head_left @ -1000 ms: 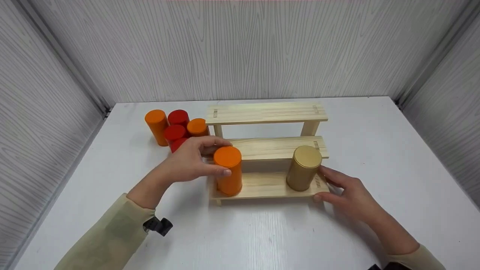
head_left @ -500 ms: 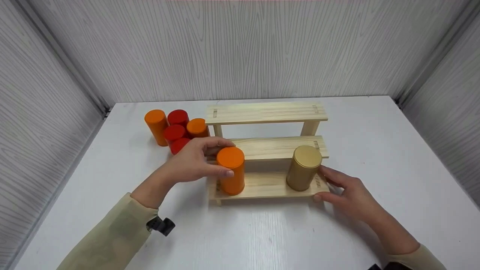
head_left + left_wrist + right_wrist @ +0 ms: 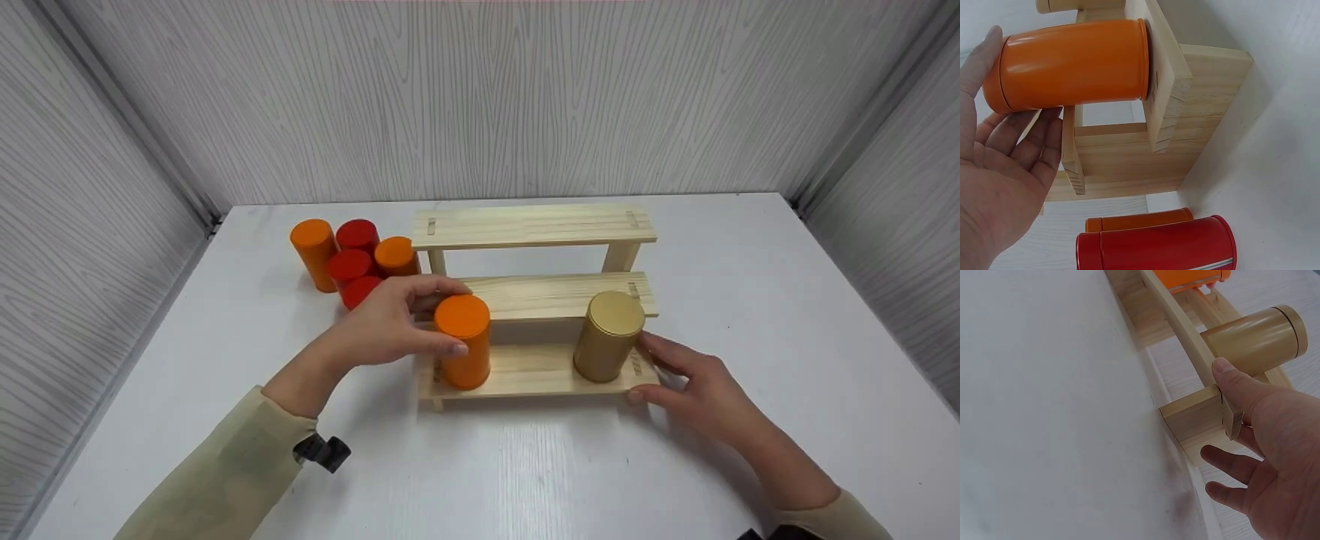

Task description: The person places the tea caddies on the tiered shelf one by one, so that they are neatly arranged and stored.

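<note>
An orange canister (image 3: 466, 345) stands upright near the left end of the bottom board of a three-tier wooden shelf (image 3: 532, 375). My left hand (image 3: 382, 321) holds it near the top, thumb in front and fingers behind; the left wrist view shows its base against the board (image 3: 1167, 84). Toward the board's right end stands a gold canister (image 3: 609, 337). My right hand (image 3: 705, 390) pinches that end of the board, thumb at the front edge (image 3: 1216, 385), other fingers partly hidden. In the right wrist view the gold canister (image 3: 1258, 340) is just beyond the thumb.
Left of the shelf, several canisters stand close together on the white table (image 3: 495, 472), among them an orange one (image 3: 315, 255) and a red one (image 3: 350, 266). The upper boards (image 3: 532, 225) rise behind the bottom one. Patterned panels (image 3: 480, 97) enclose the table's back and sides.
My left hand has shifted the orange canister slightly right along the bottom board, then stayed almost still. The right hand and the gold canister have not visibly moved.
</note>
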A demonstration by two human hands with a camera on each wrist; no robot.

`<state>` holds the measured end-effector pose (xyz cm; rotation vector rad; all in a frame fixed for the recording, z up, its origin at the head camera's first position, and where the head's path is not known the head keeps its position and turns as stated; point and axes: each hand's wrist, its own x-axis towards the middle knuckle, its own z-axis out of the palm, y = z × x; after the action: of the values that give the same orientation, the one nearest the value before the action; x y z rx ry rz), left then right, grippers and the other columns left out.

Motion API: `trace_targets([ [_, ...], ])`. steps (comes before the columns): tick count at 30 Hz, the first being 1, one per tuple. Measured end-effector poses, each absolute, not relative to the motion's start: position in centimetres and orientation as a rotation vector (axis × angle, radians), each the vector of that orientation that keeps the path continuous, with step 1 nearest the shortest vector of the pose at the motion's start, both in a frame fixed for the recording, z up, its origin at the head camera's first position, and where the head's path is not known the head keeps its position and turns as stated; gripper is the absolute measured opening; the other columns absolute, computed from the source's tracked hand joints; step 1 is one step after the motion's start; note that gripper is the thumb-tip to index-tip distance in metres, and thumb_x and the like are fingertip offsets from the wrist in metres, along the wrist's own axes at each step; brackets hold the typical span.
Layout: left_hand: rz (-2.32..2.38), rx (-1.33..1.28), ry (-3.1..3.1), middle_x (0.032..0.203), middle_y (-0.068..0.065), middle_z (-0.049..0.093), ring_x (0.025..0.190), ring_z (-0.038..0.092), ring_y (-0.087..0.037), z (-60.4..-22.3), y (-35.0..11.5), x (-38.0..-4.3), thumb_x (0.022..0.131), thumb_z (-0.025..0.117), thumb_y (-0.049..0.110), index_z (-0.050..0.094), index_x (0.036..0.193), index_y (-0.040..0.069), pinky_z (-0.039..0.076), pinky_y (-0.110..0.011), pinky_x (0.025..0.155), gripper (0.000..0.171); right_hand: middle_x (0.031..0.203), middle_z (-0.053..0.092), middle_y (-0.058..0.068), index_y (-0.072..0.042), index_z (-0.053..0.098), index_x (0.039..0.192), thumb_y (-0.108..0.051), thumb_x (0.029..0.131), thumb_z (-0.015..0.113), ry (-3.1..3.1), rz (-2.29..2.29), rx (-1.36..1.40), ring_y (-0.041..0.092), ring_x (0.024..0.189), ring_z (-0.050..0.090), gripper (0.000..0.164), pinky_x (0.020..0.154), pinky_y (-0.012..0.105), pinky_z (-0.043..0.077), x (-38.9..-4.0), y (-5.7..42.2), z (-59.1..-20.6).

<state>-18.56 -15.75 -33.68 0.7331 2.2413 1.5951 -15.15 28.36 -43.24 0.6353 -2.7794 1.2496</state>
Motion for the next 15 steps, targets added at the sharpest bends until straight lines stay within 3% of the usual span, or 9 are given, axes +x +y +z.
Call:
trace_targets([
  [9,1.589,0.731,2.245,0.128,-0.004,0.074,0.121,0.069,-0.021,-33.58,-15.72,-18.58,0.082,0.095,0.017,0.066,0.139,0.01,0.054,-0.043,0.108,0.064,0.154,0.057,0.005,-0.015,0.054,0.157,-0.033,0.086,0.09,-2.787,1.236,0.634,0.029,0.139,0.057,0.082,0.107,0.051,0.052,-15.2,28.46,-43.32],
  [15,1.572,0.718,2.255,0.13,-0.003,0.073,0.123,0.068,-0.02,-33.43,-15.83,-18.51,0.082,0.095,0.017,0.065,0.142,0.01,0.053,-0.043,0.109,0.067,0.154,0.057,0.005,-0.014,0.054,0.157,-0.032,0.086,0.091,-2.781,1.231,0.639,0.028,0.14,0.056,0.082,0.107,0.047,0.053,-15.23,28.42,-43.34],
])
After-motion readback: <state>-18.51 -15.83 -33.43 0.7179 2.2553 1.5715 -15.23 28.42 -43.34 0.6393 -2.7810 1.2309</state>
